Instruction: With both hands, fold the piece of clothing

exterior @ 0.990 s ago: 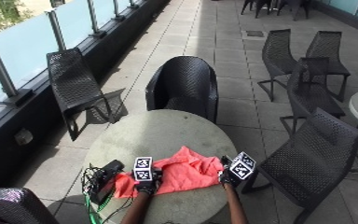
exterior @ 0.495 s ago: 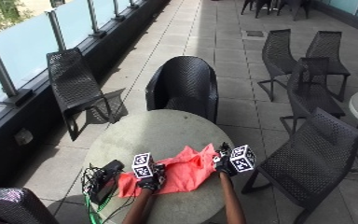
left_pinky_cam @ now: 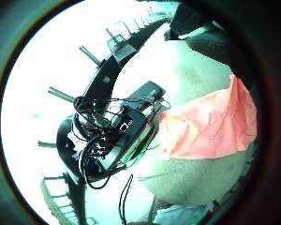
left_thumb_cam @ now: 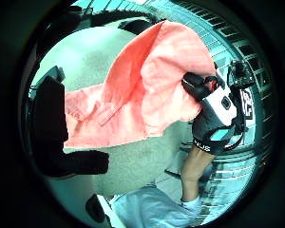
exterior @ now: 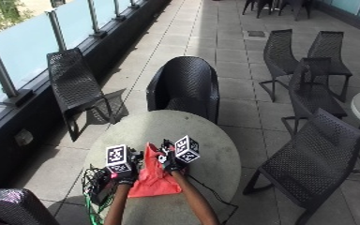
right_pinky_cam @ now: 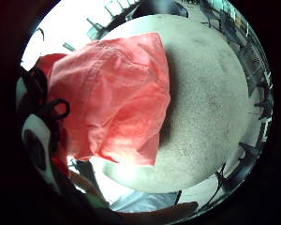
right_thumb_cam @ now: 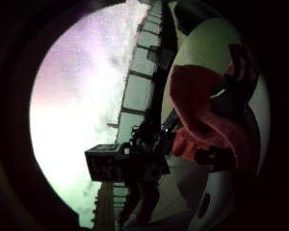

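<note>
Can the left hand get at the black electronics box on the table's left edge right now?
Probably not freely: the left hand holds the orange garment, though the black box sits close beside it on the table with nothing between.

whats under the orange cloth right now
The round table lies under the orange cloth, bare grey around it. The right hand grips its lifted side. Anything beneath the cloth is hidden.

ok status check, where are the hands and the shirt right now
Both hands close together over the table: left hand and right hand each grip the red shirt. Shirt folded narrow, right edge lifted across. Black box with cables beside it, not in the way.
</note>
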The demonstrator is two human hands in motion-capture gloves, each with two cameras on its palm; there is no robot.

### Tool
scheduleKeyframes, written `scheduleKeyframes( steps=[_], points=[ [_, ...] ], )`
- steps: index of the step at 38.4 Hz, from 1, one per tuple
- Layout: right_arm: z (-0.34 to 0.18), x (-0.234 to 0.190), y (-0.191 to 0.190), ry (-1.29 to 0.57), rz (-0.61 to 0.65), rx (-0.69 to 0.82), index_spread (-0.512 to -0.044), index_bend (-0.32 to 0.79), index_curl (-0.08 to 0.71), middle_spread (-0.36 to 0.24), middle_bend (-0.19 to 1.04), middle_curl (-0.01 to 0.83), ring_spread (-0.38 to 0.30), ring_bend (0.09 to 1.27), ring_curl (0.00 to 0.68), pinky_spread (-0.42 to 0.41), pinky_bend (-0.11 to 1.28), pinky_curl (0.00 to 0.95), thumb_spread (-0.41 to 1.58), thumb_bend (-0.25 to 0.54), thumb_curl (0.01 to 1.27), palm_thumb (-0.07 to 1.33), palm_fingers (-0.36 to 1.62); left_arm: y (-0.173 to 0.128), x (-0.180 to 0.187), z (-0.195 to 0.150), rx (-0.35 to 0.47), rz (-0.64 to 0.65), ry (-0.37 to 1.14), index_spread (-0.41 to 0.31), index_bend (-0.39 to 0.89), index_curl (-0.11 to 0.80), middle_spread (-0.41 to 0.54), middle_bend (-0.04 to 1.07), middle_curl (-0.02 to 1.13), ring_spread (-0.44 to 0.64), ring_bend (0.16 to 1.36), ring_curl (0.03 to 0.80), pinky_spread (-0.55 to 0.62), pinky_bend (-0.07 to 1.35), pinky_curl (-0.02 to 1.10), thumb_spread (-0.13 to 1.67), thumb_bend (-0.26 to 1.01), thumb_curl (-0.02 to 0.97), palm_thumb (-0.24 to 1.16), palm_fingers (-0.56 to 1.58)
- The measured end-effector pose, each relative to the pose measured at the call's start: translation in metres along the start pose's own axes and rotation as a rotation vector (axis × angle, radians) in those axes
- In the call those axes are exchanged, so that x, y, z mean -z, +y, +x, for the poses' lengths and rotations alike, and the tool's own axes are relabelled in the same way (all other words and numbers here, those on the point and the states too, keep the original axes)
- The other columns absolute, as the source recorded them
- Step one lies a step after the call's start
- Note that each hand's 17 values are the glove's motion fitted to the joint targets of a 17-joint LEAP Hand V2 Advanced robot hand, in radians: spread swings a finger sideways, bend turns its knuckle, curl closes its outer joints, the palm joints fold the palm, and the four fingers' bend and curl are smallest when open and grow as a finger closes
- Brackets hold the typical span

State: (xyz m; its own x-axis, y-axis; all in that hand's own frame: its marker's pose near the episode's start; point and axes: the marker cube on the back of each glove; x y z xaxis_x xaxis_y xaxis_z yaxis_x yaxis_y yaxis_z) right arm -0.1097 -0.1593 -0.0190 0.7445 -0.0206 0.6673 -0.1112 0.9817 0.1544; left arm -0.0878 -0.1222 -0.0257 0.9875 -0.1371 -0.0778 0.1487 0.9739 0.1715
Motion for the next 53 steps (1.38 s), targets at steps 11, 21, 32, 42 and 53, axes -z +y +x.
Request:
scheduleKeyframes(
  steps=[11,21,32,42,53],
  points=[
    [-0.071,-0.085,0.066,0.125,-0.25,0.102,-0.305,0.14,0.299,-0.227,0.26,0.465,-0.229,0.75,0.465,-0.325,0.69,0.411,0.41,-0.025,0.62,1.09,1.24,0.014,0.037,-0.048,0.078,0.113,0.064,-0.099,0.16,0.361,-0.011,0.18,0.35,0.27,0.51,0.295,0.43,0.45,0.34,1.58,0.17,0.274,0.47,0.39],
    [-0.073,-0.123,0.087,0.219,-0.395,0.178,-0.305,0.13,0.314,-0.227,0.25,0.472,-0.231,0.75,0.468,-0.324,0.68,0.415,0.36,-0.028,0.66,1.08,1.24,0.016,0.023,-0.059,0.09,0.076,0.045,-0.101,0.15,0.356,-0.015,0.17,0.34,0.26,0.5,0.295,0.41,0.46,0.34,1.58,0.21,0.303,0.53,0.39],
    [-0.036,-0.052,0.078,0.506,-0.594,0.443,-0.336,0.06,0.251,-0.17,0.16,0.438,-0.121,0.55,0.459,-0.126,0.83,0.487,0.81,-0.099,0.56,0.71,0.36,0.014,0.007,-0.04,0.03,0.048,-0.001,-0.102,0.15,0.352,-0.016,0.17,0.34,0.26,0.5,0.297,0.4,0.47,0.33,1.58,0.22,0.324,0.54,0.39],
    [0.041,0.034,0.021,1.067,-0.346,0.292,-0.373,0.18,0.262,-0.161,0.22,0.415,-0.023,0.3,0.312,0.091,0.66,0.369,1.14,-0.026,0.44,0.56,0.3,0.012,-0.002,-0.003,-0.05,0.067,-0.02,-0.102,0.15,0.349,-0.021,0.17,0.34,0.26,0.51,0.299,0.4,0.48,0.33,1.56,0.19,0.328,0.5,0.38],
    [0.065,0.085,0.011,0.808,0.03,0.226,-0.373,0.17,0.289,-0.148,0.21,0.405,-0.004,0.28,0.298,0.175,0.53,0.32,1.31,0.018,0.4,0.63,0.37,0.022,-0.006,0.034,-0.112,0.053,-0.096,-0.102,0.15,0.345,-0.026,0.18,0.34,0.25,0.51,0.298,0.39,0.48,0.33,1.53,0.16,0.331,0.47,0.39]
  ],
)
